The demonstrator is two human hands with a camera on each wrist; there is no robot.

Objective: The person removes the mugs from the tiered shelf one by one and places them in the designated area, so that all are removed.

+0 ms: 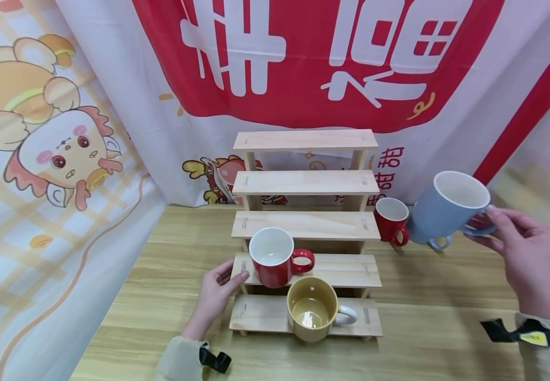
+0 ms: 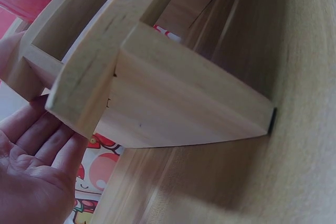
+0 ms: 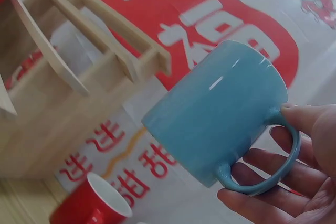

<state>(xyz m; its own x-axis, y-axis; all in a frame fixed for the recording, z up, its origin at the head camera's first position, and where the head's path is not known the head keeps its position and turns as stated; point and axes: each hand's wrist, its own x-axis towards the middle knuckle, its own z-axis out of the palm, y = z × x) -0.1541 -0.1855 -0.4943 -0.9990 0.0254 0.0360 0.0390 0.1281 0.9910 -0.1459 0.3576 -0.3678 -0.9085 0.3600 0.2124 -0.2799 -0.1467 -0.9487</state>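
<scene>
My right hand (image 1: 527, 254) holds a light blue mug (image 3: 220, 114) by its handle, raised and tilted to the right of a stepped wooden rack (image 1: 303, 225). Straight fingers of my left hand (image 1: 215, 296) touch the rack's left side near its second step from the bottom; in the left wrist view the step's end hides some fingertips. On that step stands a red mug (image 1: 275, 270) with a white inside. A yellow mug (image 1: 310, 323) with a white handle sits on the lowest step.
Right of the rack, a smaller red mug (image 1: 389, 227) stands on the wooden table (image 1: 427, 338). Another blue mug (image 1: 418, 233) is beside it, partly hidden by the raised one. A white cloth with red print (image 1: 322, 58) hangs behind the rack.
</scene>
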